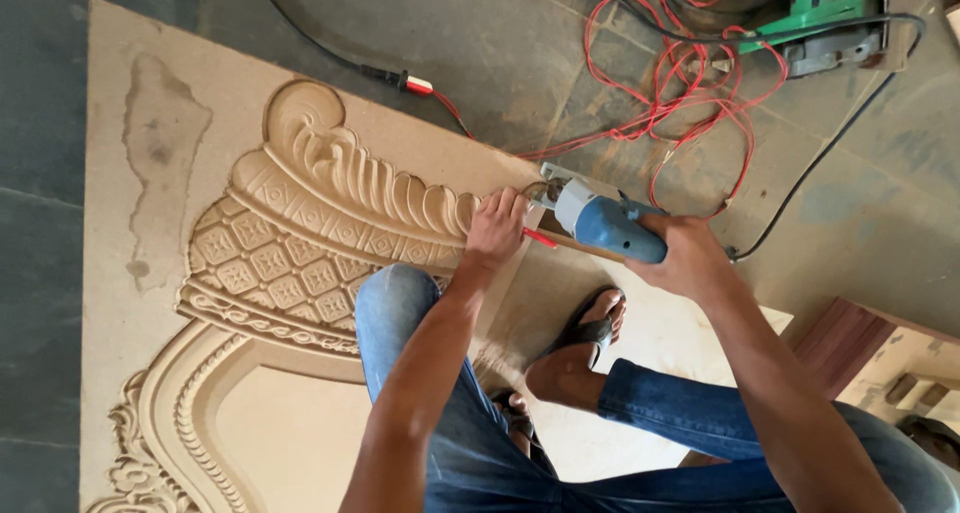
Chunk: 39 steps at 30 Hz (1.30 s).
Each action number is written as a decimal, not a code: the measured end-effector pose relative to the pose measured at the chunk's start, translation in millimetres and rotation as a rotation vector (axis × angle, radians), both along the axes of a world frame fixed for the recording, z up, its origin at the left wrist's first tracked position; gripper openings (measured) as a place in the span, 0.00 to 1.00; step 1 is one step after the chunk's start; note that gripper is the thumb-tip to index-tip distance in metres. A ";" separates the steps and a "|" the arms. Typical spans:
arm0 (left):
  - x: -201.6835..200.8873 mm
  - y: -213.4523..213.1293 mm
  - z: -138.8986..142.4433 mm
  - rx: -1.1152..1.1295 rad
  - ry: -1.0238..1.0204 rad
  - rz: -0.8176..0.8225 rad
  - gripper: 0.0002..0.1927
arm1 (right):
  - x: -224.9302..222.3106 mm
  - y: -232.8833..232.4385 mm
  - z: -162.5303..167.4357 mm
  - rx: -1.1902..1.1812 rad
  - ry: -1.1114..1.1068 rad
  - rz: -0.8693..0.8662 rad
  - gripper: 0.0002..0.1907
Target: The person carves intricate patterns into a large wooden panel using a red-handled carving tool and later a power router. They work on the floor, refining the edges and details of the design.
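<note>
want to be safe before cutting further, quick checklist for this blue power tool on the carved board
1. Right hand grips the blue power tool body: ok.
2. Left hand steadies the carved board at its edge, close to the tool's front end: not ok.
3. Red pencil under the left hand lies near the tool: not ok.
4. Red wire and black cable lie loose on the floor behind the tool: not ok.
5. Sandalled foot rests on the board, behind the tool: ok.
6. Blade condition: cannot tell.
</note>
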<state>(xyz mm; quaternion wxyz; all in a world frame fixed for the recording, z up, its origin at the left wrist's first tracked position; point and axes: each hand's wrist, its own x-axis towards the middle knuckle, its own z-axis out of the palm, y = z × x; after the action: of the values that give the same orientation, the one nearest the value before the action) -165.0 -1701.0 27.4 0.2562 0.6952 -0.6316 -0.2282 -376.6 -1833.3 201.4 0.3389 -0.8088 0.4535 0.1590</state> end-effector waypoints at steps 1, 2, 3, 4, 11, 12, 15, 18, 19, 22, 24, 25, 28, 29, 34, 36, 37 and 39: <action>0.6 0.3 1.6 0.010 0.007 0.004 0.09 | -0.4 0.6 0.6 0.002 -0.020 -0.007 0.21; 1.5 0.8 2.7 -0.037 0.027 0.024 0.10 | -0.6 -0.1 0.7 -0.002 -0.045 -0.011 0.21; 3.3 1.8 5.5 -0.081 0.046 0.044 0.11 | -0.9 -0.2 0.6 -0.002 -0.071 -0.014 0.21; 4.7 3.2 8.5 -0.121 0.069 0.063 0.12 | -1.7 -0.7 0.7 0.000 -0.076 -0.007 0.22; 8.4 6.4 19.2 -0.137 0.156 0.078 0.09 | -6.6 0.6 -1.2 0.045 -0.021 -0.062 0.23; 7.4 5.1 18.4 -0.150 0.147 0.090 0.07 | -7.1 0.7 -1.3 0.038 -0.022 -0.062 0.23; 6.2 1.1 14.2 -0.168 0.126 0.089 0.05 | -7.5 2.5 -1.6 0.014 -0.003 -0.040 0.22; 6.3 2.7 12.0 -0.161 0.110 0.100 0.03 | -7.9 3.6 -1.9 0.013 -0.096 -0.029 0.21; 5.3 0.5 11.6 -0.161 0.106 0.111 0.04 | -8.4 2.0 -1.4 0.020 -0.076 -0.037 0.22; 6.3 1.0 10.4 -0.187 0.098 0.100 0.04 | -7.7 7.3 -1.8 0.036 -0.055 -0.054 0.22; 7.3 0.2 8.9 -0.189 0.099 0.101 0.04 | -6.3 5.9 -3.8 0.015 -0.090 -0.046 0.22; 6.3 0.7 8.9 -0.189 0.103 0.102 0.04 | -6.3 5.7 -3.9 0.007 -0.079 -0.035 0.21; 7.7 1.6 8.8 -0.193 0.083 0.093 0.05 | -3.6 3.7 -5.1 -0.015 -0.070 0.003 0.19; 8.5 1.7 8.7 -0.196 0.088 0.095 0.05 | -3.4 2.9 -4.6 -0.019 -0.077 0.017 0.19; 7.8 3.2 8.0 -0.180 0.109 0.093 0.05 | -2.2 3.5 -3.4 -0.014 -0.067 0.019 0.19; 8.2 2.7 7.5 -0.161 0.095 0.091 0.05 | -1.6 2.4 -3.5 0.008 -0.064 0.011 0.19; 7.9 2.4 7.7 -0.152 0.089 0.090 0.04 | -1.6 2.2 -3.5 0.009 -0.062 0.013 0.19; 7.8 2.5 7.7 -0.164 0.111 0.102 0.02 | -1.2 2.0 -3.9 0.011 -0.057 0.016 0.19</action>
<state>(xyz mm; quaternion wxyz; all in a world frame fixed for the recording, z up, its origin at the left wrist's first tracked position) -157.2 -1698.5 35.1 0.3581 0.6896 -0.5967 -0.2003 -377.8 -1831.3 197.5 0.3549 -0.8149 0.4360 0.1410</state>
